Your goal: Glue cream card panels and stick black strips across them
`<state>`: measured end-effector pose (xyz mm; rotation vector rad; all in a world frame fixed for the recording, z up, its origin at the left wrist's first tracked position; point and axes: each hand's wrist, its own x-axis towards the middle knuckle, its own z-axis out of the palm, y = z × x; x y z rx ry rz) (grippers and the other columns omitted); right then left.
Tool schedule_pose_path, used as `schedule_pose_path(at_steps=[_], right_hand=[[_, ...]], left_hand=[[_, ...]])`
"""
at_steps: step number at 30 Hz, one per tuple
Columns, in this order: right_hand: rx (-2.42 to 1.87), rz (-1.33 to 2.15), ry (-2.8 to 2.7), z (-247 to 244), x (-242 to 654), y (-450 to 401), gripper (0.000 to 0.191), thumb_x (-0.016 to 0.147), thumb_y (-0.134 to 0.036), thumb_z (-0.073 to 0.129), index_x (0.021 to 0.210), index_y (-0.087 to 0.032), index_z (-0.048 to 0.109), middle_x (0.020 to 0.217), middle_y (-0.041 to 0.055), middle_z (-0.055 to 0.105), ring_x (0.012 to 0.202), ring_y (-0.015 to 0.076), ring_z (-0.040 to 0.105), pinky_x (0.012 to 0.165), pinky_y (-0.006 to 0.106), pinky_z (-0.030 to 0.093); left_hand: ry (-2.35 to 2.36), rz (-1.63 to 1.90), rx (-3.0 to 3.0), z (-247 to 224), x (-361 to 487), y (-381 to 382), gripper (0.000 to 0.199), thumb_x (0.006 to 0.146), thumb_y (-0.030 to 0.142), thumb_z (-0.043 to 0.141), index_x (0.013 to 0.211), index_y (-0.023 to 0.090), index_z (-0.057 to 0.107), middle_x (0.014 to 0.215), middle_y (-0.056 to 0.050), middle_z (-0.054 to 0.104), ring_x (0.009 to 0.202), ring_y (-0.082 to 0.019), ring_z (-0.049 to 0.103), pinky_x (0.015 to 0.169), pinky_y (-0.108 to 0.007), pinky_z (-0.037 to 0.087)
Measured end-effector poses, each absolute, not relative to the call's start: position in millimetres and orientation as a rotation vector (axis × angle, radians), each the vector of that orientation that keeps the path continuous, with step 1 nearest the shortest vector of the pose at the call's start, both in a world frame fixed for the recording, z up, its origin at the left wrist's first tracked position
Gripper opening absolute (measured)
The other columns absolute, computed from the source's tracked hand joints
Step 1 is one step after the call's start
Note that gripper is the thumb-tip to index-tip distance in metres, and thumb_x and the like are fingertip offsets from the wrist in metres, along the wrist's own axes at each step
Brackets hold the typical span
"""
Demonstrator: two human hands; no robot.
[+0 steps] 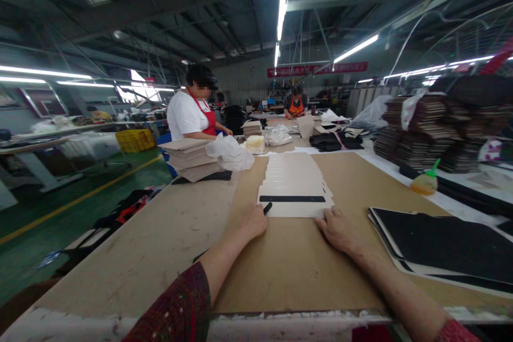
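Observation:
My left hand (255, 221) is closed around a small black tool (267, 208), at the lower left corner of a fanned stack of white sheets (292, 176). Across the front sheet lies a black strip (292, 199). My right hand (334, 227) rests at the stack's lower right corner, fingers apart and palm down, touching the edge. The stack lies on the brown table (288, 272), its sheets overlapping away from me.
Black panels (449, 243) lie at the right, with a green-tipped glue bottle (427, 180) behind them. Beige pieces (190, 157) and a plastic bag (230, 152) stand back left. A person (192, 109) works beyond them, another (295, 102) farther back. Brown bundles (417, 133) fill the back right.

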<state>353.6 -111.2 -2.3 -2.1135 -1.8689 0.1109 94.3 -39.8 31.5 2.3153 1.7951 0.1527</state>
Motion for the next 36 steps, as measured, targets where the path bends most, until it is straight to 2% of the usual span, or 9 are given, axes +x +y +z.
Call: schedule_pose_path(at_steps=[4, 7, 14, 17, 20, 23, 25, 30, 36], right_hand=[[-1.976, 0.083, -2.005, -10, 353, -162, 0.044, 0.098, -0.043, 0.036, 0.11, -0.01, 0.064, 0.115, 0.0206, 0.065, 0.112, 0.0304, 0.059, 0.101, 0.043, 0.043], [-1.82, -0.028, -2.038, -29, 356, -214, 0.051, 0.098, -0.047, 0.036, 0.123, -0.012, 0.063, 0.128, 0.0194, 0.063, 0.125, 0.032, 0.055, 0.108, 0.047, 0.042], [-1.588, -0.249, -2.031, -62, 356, -303, 0.055, 0.095, -0.054, 0.044, 0.132, -0.017, 0.061, 0.144, 0.014, 0.054, 0.129, 0.0347, 0.053, 0.105, 0.053, 0.048], [-1.553, -0.107, -1.882, -41, 344, -312, 0.048, 0.095, -0.049, 0.046, 0.131, -0.022, 0.062, 0.143, 0.011, 0.055, 0.128, 0.0324, 0.054, 0.107, 0.051, 0.046], [-1.497, 0.276, -1.778, -8, 315, -310, 0.035, 0.095, -0.049, 0.048, 0.11, -0.027, 0.071, 0.126, 0.006, 0.068, 0.116, 0.0256, 0.064, 0.102, 0.038, 0.052], [-1.464, 0.662, -1.675, 21, 277, -304, 0.036, 0.095, -0.052, 0.046, 0.093, -0.027, 0.072, 0.115, 0.0039, 0.072, 0.107, 0.0218, 0.068, 0.091, 0.028, 0.056], [-1.412, 0.789, -1.597, 32, 254, -300, 0.037, 0.096, -0.053, 0.045, 0.1, -0.027, 0.071, 0.116, 0.0042, 0.071, 0.107, 0.0212, 0.067, 0.091, 0.028, 0.055], [-1.215, 0.964, -1.548, 32, 228, -293, 0.044, 0.097, -0.049, 0.045, 0.131, -0.027, 0.06, 0.135, 0.0067, 0.062, 0.122, 0.0214, 0.059, 0.105, 0.035, 0.047], [-1.233, 0.907, -1.503, 14, 227, -299, 0.039, 0.095, -0.042, 0.053, 0.131, -0.031, 0.06, 0.137, 0.0053, 0.06, 0.127, 0.0214, 0.054, 0.111, 0.038, 0.04]], left_hand=[[1.68, 0.116, 2.381, 36, 69, -83, 0.029, 0.097, 0.029, 0.048, 0.118, 0.015, 0.061, 0.128, -0.015, 0.061, 0.115, -0.025, 0.06, 0.1, -0.04, 0.047], [1.584, 0.088, 2.417, 36, 36, -142, 0.036, 0.094, 0.024, 0.046, 0.129, 0.019, 0.056, 0.144, -0.011, 0.051, 0.126, -0.025, 0.054, 0.107, -0.037, 0.043], [1.638, 0.12, 2.265, 36, -21, -257, 0.058, 0.087, 0.025, 0.048, 0.145, 0.021, 0.041, 0.159, -0.009, 0.033, 0.135, -0.029, 0.047, 0.112, -0.046, 0.04], [1.727, 0.419, 2.051, 48, -17, -270, 0.048, 0.085, 0.033, 0.057, 0.131, 0.019, 0.055, 0.142, -0.012, 0.055, 0.126, -0.03, 0.055, 0.106, -0.045, 0.044], [1.434, 0.562, 1.663, 56, 3, -270, 0.042, 0.074, 0.039, 0.073, 0.111, 0.018, 0.066, 0.099, -0.005, 0.071, 0.082, -0.018, 0.064, 0.074, -0.031, 0.051], [1.038, 0.563, 1.183, 52, 30, -265, 0.046, 0.064, 0.04, 0.083, 0.099, 0.016, 0.066, 0.071, 0.005, 0.059, 0.047, -0.004, 0.039, 0.043, -0.019, 0.028], [0.9, 0.555, 0.993, 47, 45, -262, 0.047, 0.059, 0.036, 0.087, 0.094, 0.015, 0.065, 0.065, 0.008, 0.053, 0.042, -0.001, 0.03, 0.039, -0.019, 0.017], [0.744, 0.528, 0.925, 43, 66, -265, 0.045, 0.056, 0.031, 0.09, 0.088, 0.014, 0.062, 0.063, 0.008, 0.05, 0.044, -0.001, 0.032, 0.039, -0.018, 0.017], [0.717, 0.577, 0.824, 36, 73, -268, 0.052, 0.058, 0.031, 0.09, 0.099, 0.014, 0.062, 0.063, 0.008, 0.048, 0.043, 0.0, 0.03, 0.039, -0.018, 0.016]])
